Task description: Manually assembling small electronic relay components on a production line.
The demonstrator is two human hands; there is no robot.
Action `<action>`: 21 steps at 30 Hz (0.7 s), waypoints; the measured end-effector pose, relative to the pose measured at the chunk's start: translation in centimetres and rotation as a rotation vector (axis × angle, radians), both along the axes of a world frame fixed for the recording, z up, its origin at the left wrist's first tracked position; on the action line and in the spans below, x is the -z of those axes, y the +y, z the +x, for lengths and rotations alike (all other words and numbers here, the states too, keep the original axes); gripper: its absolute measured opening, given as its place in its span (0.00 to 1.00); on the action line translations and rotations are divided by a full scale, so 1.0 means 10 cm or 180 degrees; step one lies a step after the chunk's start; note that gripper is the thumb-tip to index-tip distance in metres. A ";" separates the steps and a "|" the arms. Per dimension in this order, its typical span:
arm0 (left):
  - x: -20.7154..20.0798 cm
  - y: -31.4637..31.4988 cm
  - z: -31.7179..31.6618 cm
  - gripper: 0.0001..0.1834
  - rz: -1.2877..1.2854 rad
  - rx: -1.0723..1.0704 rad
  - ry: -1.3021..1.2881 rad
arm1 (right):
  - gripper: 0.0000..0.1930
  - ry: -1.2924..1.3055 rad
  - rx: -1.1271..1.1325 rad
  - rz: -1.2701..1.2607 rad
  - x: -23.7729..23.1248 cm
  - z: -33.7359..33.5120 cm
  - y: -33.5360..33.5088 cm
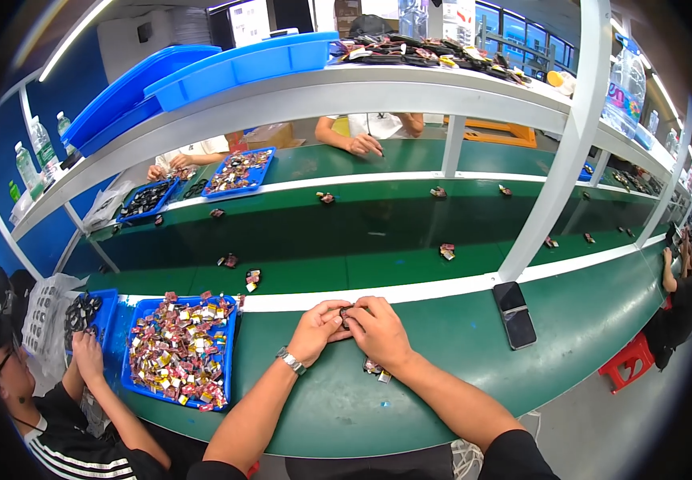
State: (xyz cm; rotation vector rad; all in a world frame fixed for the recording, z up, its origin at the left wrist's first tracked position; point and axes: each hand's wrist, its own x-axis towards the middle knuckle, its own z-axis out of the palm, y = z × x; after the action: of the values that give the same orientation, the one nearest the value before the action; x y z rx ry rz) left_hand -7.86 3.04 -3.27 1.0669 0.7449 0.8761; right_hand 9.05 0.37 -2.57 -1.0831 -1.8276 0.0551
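Over the green work surface (434, 384), my left hand (312, 333) and my right hand (381, 330) meet with fingers closed around a small dark piece (347, 315). The fingers cover most of it, so its exact kind is unclear. A wristwatch with a metal band (291, 360) is on my left wrist. Below my right hand, partly hidden by the wrist, lies a small electronic assembly (376, 370) with white and reddish parts. Left of my hands stands a blue tray (231, 360) heaped with similar small circuit assemblies (178, 352).
A black phone (514, 315) lies to the right, near a white upright post (558, 160). Beyond the white rail, the green conveyor (322, 252) carries scattered assemblies. A co-worker (82, 400) sits close at left, hands by a blue tray of black parts. A shelf (282, 92) spans overhead.
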 end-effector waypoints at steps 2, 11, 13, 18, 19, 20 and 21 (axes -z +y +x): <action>0.00 0.01 0.03 0.16 -0.0001 0.0047 0.0019 | 0.08 -0.0027 0.0065 -0.0025 0.03 0.00 0.03; 0.05 0.02 0.02 0.16 0.0086 -0.0260 0.0139 | 0.13 -0.0062 0.0032 -0.0155 0.02 -0.04 -0.01; 0.09 0.04 -0.03 0.18 0.0080 -0.0207 0.0093 | 0.17 -0.0169 -0.0038 -0.0190 0.02 -0.05 -0.01; 0.01 -0.01 -0.02 0.26 0.0109 -0.0453 -0.0282 | 0.11 -0.0058 0.0056 0.0284 0.07 0.11 0.56; 0.03 -0.01 -0.02 0.24 0.0146 -0.0529 -0.0277 | 0.08 -0.0014 0.0117 0.0123 0.05 0.19 0.74; 0.09 0.02 0.01 0.23 0.0185 -0.0435 -0.0271 | 0.09 0.0131 0.0396 -0.0005 0.14 0.33 0.96; 0.11 0.04 0.03 0.22 0.0230 -0.0357 -0.0262 | 0.10 0.0094 0.0785 0.0106 0.20 0.48 1.15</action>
State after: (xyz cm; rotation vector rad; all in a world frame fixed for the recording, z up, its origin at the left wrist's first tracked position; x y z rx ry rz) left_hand -7.53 3.44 -4.33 1.0538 0.7138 1.0434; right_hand 13.88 11.86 -4.52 -1.2691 -1.6508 -0.1045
